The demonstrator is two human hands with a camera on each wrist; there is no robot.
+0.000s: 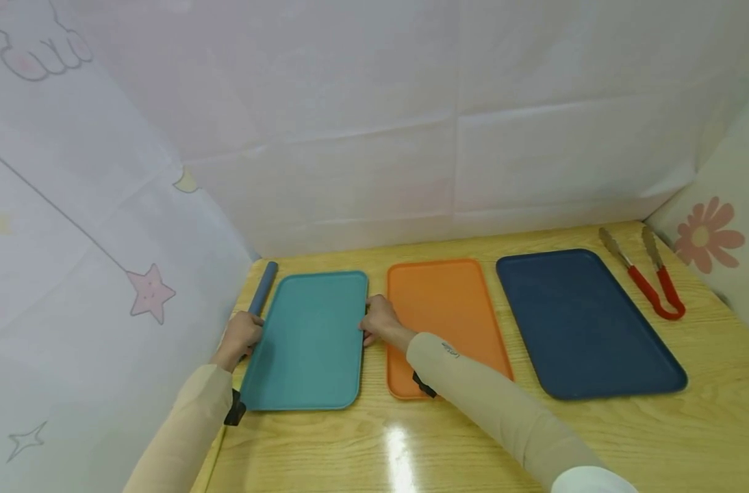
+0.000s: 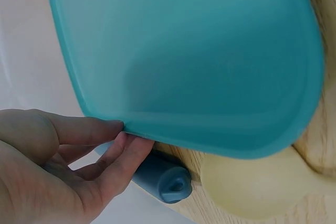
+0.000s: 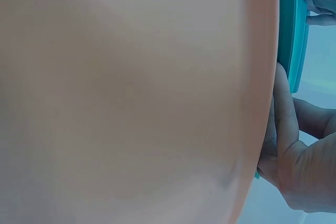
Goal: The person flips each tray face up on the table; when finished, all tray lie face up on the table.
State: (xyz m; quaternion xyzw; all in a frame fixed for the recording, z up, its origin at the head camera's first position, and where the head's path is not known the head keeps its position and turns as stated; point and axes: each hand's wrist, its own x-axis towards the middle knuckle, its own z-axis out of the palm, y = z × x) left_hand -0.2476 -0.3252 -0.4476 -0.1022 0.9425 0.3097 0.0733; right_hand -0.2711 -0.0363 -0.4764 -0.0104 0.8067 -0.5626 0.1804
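Observation:
A teal tray (image 1: 313, 342) lies toward the left of the wooden table, its near-left corner seen close in the left wrist view. My left hand (image 1: 242, 335) pinches its left rim between thumb and fingers (image 2: 137, 150). On the opposite side, my right hand (image 1: 381, 319) grips the right rim; in the right wrist view the orange tray (image 3: 131, 93) hides part of that hand. Under my left hand is a blue rod-like handle (image 1: 263, 286) with a looped end. A pale yellow rounded spoon or ladle head (image 2: 252, 187) shows beneath the teal rim.
An orange tray (image 1: 439, 301) sits right of the teal one, beneath my right forearm. Farther right lies a dark blue tray (image 1: 587, 325), then metal tongs with red handles (image 1: 648, 287). Printed cloth walls (image 1: 374, 137) stand behind and at both sides.

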